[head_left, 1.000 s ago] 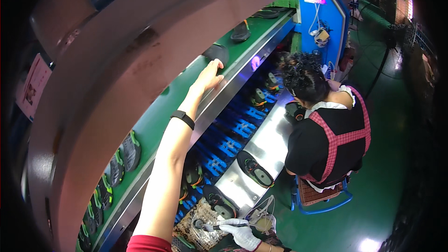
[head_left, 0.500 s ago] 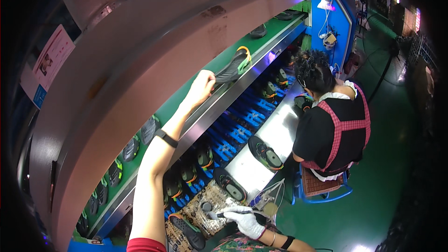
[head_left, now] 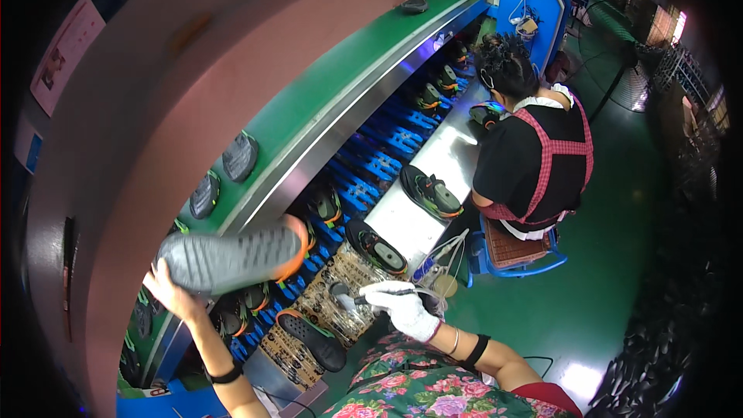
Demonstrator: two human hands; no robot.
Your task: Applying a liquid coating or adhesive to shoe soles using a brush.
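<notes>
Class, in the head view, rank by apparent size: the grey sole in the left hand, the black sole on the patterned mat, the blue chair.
1. Grey sole, though nearest the camera.
2. Blue chair.
3. Black sole.

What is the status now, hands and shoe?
Left hand holds grey sole, lifted off the green belt. Right hand, white glove, grips brush over the mat. Nothing blocks; co-worker sits apart.

Grey sole (head_left: 228, 262), orange trim; white glove (head_left: 402, 307); green belt (head_left: 325, 108)
</notes>
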